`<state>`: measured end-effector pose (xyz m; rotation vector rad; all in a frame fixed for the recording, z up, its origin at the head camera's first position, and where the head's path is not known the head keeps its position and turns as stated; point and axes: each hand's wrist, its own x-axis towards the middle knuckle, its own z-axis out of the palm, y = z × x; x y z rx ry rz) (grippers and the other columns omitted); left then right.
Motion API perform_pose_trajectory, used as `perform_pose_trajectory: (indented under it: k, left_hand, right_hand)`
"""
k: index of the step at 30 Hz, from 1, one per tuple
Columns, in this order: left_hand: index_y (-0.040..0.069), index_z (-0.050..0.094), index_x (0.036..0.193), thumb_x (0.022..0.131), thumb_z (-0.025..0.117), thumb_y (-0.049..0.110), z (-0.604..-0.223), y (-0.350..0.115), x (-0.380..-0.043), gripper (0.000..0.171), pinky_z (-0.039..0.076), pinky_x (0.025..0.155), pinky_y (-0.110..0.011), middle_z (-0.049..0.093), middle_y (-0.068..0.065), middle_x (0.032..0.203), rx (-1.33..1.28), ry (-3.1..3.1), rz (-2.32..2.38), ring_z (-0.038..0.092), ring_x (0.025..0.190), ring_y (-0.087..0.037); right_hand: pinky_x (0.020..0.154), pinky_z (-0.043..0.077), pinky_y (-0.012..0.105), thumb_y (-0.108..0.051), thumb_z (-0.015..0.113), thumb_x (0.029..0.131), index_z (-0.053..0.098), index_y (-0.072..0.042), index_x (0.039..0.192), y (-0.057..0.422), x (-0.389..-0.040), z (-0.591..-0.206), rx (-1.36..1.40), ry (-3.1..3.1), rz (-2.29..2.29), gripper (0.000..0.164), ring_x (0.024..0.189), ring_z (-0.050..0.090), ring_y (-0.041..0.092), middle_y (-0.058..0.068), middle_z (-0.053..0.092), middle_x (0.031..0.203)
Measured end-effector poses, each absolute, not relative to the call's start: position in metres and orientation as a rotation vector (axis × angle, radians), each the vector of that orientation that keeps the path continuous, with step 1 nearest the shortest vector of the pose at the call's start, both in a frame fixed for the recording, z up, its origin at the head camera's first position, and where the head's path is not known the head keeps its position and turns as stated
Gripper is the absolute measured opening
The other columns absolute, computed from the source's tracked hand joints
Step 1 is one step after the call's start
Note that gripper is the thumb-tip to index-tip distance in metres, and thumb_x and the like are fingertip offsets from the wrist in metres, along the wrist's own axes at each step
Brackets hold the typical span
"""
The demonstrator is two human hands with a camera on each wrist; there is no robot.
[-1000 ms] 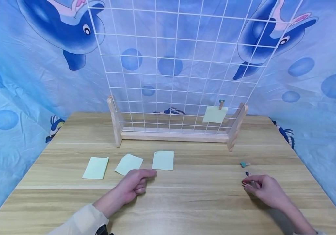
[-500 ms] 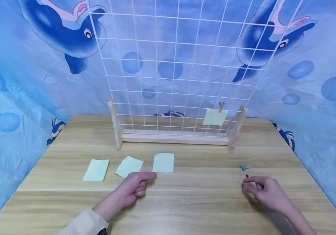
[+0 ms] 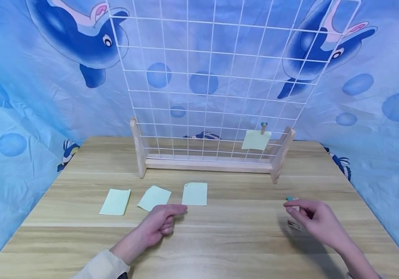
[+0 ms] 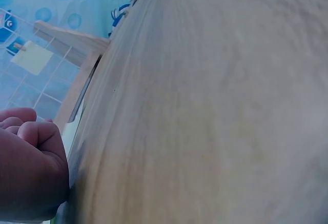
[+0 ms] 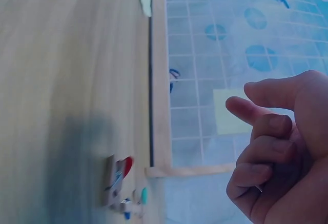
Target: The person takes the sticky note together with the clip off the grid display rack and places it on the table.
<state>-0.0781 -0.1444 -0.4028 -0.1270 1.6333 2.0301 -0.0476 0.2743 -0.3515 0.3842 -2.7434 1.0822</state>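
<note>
My left hand [image 3: 159,223] points with its index finger straight and the other fingers curled, its fingertip by the lower edge of a pale green sticky note [image 3: 194,194]. Nothing shows in its grasp. Above the table at the right, my right hand [image 3: 319,221] has thumb and index finger apart with nothing between them, the other fingers curled. Below it lies a small wooden clothespin [image 3: 294,225], which in the right wrist view bears a red piece [image 5: 128,165]. A clothespin with a teal top [image 3: 289,198] lies just beyond, and one with a blue piece [image 5: 127,215] is beside them.
A white wire grid [image 3: 206,93] stands in a wooden base [image 3: 208,165] at the back. A clothespin [image 3: 263,128] holds a note [image 3: 256,140] on it. Left of the middle note lie a tilted note [image 3: 154,198] and a folded-looking note [image 3: 115,202].
My right hand has risen from the red clothespin, moving slightly away from me, and the clothespin now lies uncovered on the table. My left hand has stayed in place. The head view has tilted slightly.
</note>
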Motion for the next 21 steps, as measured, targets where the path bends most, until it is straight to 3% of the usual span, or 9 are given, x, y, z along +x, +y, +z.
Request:
perform_pose_trajectory:
  k: [7,14,21]
  left_hand:
    - [-0.012,0.047,0.131,0.089,0.065,0.018,-0.404,-0.144,-0.078,0.055,0.02,0.039,-0.013,0.027,0.013,0.049,-0.126,1.613,2.032,0.023,0.039,0.001]
    - [-0.011,0.046,0.133,0.09,0.064,0.017,-0.401,-0.138,-0.078,0.055,0.019,0.04,-0.014,0.024,0.013,0.049,-0.086,1.579,2.07,0.022,0.039,0.001]
    - [-0.011,0.046,0.133,0.091,0.062,0.015,-0.391,-0.115,-0.093,0.052,0.018,0.04,-0.015,0.023,0.012,0.048,-0.036,1.558,2.12,0.021,0.038,0.0]
  right_hand:
    - [0.038,0.03,0.022,-0.013,0.067,0.091,0.074,-0.017,0.097,0.265,-0.051,-0.342,0.432,-2.698,1.086,0.01,0.043,0.032,0.002,-0.012,0.034,0.051]
    - [0.04,0.035,0.025,-0.005,0.061,0.093,0.071,-0.005,0.108,0.258,-0.073,-0.327,0.467,-2.554,1.176,0.018,0.047,0.041,0.008,-0.006,0.05,0.061]
    - [0.046,0.04,0.029,-0.017,0.052,0.1,0.06,-0.002,0.125,0.256,-0.108,-0.308,0.414,-2.538,1.392,0.03,0.054,0.046,0.017,0.001,0.05,0.067]
